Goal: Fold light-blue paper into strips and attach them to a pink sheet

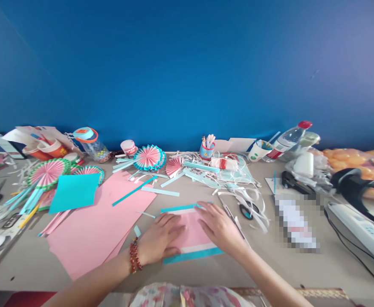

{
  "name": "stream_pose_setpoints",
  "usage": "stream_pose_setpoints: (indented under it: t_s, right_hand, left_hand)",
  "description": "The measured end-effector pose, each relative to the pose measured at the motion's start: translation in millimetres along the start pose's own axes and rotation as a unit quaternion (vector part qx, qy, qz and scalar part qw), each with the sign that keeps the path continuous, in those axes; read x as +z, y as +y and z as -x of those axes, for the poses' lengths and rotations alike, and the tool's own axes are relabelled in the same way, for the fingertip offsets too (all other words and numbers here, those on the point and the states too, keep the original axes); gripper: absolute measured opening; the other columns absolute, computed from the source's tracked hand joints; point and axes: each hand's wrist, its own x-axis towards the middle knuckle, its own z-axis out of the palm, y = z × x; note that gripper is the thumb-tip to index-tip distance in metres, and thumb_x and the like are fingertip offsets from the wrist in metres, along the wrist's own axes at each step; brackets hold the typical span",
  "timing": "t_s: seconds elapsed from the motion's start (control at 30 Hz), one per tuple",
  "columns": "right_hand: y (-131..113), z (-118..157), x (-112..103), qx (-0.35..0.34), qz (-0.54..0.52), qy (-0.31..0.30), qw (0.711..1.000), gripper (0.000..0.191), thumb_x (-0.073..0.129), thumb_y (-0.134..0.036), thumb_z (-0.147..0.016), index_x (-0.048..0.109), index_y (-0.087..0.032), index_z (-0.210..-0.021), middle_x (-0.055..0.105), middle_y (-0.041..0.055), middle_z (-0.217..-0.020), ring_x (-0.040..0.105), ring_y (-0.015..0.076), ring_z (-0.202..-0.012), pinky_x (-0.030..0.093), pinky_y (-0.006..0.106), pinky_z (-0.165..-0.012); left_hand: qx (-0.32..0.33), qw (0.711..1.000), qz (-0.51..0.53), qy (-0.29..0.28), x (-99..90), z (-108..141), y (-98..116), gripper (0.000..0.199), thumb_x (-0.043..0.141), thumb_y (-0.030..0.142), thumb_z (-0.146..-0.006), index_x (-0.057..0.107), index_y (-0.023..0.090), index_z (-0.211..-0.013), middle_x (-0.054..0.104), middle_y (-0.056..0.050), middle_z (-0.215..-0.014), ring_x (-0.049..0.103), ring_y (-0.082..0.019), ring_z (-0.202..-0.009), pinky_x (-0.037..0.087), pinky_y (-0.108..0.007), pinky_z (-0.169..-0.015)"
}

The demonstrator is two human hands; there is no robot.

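Observation:
A pink paper sheet (189,232) with white and blue bands along its far and near edges lies flat on the table in front of me. My left hand (163,236), with a beaded bracelet (135,256) at the wrist, rests on its left part, fingers stretched out. Over the right part lies my right hand (220,228), fingers spread flat towards the far edge. Neither hand grips anything. Close to my right hand are a long thin tool (233,217) and scissors (249,210) among white paper strips. Larger pink sheets (97,221) lie to the left.
Pleated paper rosettes (150,157) and a blue-green sheet (74,192) lie farther back. Paper cups (54,148), a pen holder (207,149) and a plastic bottle (289,140) stand along the blue wall. A stapler (297,183) and a power strip (361,228) lie on the right.

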Motion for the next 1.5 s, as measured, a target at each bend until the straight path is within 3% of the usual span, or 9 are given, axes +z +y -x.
stream_pose_setpoints:
  t_s: [0.07,0.2,0.43,0.63,0.77,0.93,1.07,1.3,1.5]
  right_hand:
    - [0.5,2.3,2.4,-0.01,0.002,-0.023,1.0,0.036,0.047,-0.025,-0.094,0.061,-0.026,-0.127,0.057,0.0074,-0.136,0.052,0.0266,-0.121,0.042,0.046,-0.103]
    - [14.3,1.2,3.8,0.105,0.077,0.073,0.989,0.034,0.045,-0.022,-0.094,0.064,-0.019,-0.122,0.059,0.0141,-0.132,0.048,0.0323,-0.125,0.036,0.054,-0.107]
    - [-25.5,-22.1,10.0,-0.02,-0.072,-0.035,0.997,0.038,0.052,-0.022,-0.092,0.057,-0.021,-0.13,0.059,0.0099,-0.131,0.051,0.025,-0.121,0.044,0.042,-0.102]
    - [-48.2,-48.6,28.0,-0.04,-0.112,-0.048,0.992,0.043,0.061,-0.019,-0.087,0.055,-0.018,-0.129,0.061,0.0111,-0.127,0.052,0.0261,-0.119,0.043,0.043,-0.102]
    - [-48.7,-61.6,35.1,-0.04,-0.145,-0.031,0.988,0.03,0.061,-0.015,-0.087,0.062,-0.02,-0.116,0.066,0.0093,-0.115,0.057,0.0243,-0.109,0.046,0.039,-0.095]
    - [-43.7,-72.5,35.3,-0.022,-0.208,-0.022,0.978,0.014,0.057,-0.012,-0.09,0.066,-0.022,-0.095,0.07,0.0028,-0.091,0.063,0.0188,-0.087,0.046,0.032,-0.082]
    - [-35.8,-75.4,31.4,-0.031,-0.243,-0.009,0.97,0.011,0.054,-0.014,-0.092,0.063,-0.021,-0.095,0.068,0.0019,-0.091,0.062,0.0169,-0.085,0.045,0.029,-0.078]
    - [-51.8,-68.4,22.6,-0.087,-0.13,0.089,0.984,0.013,0.05,-0.017,-0.095,0.062,-0.019,-0.091,0.066,0.0082,-0.096,0.057,0.0221,-0.094,0.043,0.035,-0.083]
    - [-69.4,-62.8,26.1,-0.085,-0.131,0.076,0.985,0.009,0.056,-0.022,-0.095,0.064,-0.019,-0.094,0.068,0.0061,-0.089,0.059,0.0197,-0.086,0.043,0.033,-0.08]
  left_hand:
    - [0.001,1.0,0.005,-0.002,-1.5,-1.4,0.7,0.058,0.052,0.06,-0.09,0.051,0.027,-0.138,0.049,-0.011,-0.141,0.044,-0.03,-0.126,0.034,-0.051,-0.11]
    - [0.013,0.999,0.027,0.013,-3.8,-1.0,-1.2,0.057,0.057,0.06,-0.088,0.055,0.026,-0.134,0.05,-0.01,-0.139,0.044,-0.029,-0.126,0.037,-0.049,-0.109]
    - [-0.158,0.977,0.009,0.146,-8.9,2.7,-28.8,0.03,0.056,0.035,-0.093,0.057,0.021,-0.12,0.057,-0.011,-0.12,0.055,-0.027,-0.111,0.049,-0.042,-0.093]
    - [-0.183,0.971,0.05,0.142,-6.1,3.1,-33.5,0.022,0.062,0.022,-0.086,0.054,0.021,-0.106,0.056,-0.008,-0.113,0.053,-0.027,-0.106,0.047,-0.041,-0.087]
    - [-0.191,0.966,0.096,0.146,-3.3,0.9,-28.2,0.018,0.06,0.016,-0.084,0.052,0.021,-0.098,0.059,-0.006,-0.101,0.055,-0.025,-0.097,0.045,-0.04,-0.085]
    - [-0.212,0.955,0.138,0.157,-2.6,2.7,-28.2,0.025,0.057,0.015,-0.088,0.051,0.021,-0.111,0.063,-0.003,-0.093,0.059,-0.021,-0.085,0.044,-0.037,-0.082]
    - [-0.237,0.94,0.184,0.165,-6.1,3.7,-28.2,0.003,0.056,0.023,-0.091,0.056,0.02,-0.091,0.062,-0.002,-0.082,0.057,-0.016,-0.071,0.045,-0.029,-0.071]
    - [-0.25,0.913,0.278,0.164,-13.7,-0.1,-17.6,0.015,0.048,0.024,-0.095,0.055,0.019,-0.082,0.057,0.0,-0.073,0.055,-0.013,-0.066,0.044,-0.022,-0.062]
    - [-0.242,0.901,0.326,0.153,-15.3,-1.7,-15.8,0.018,0.046,0.027,-0.095,0.058,0.019,-0.084,0.058,0.0,-0.075,0.055,-0.013,-0.067,0.044,-0.022,-0.06]
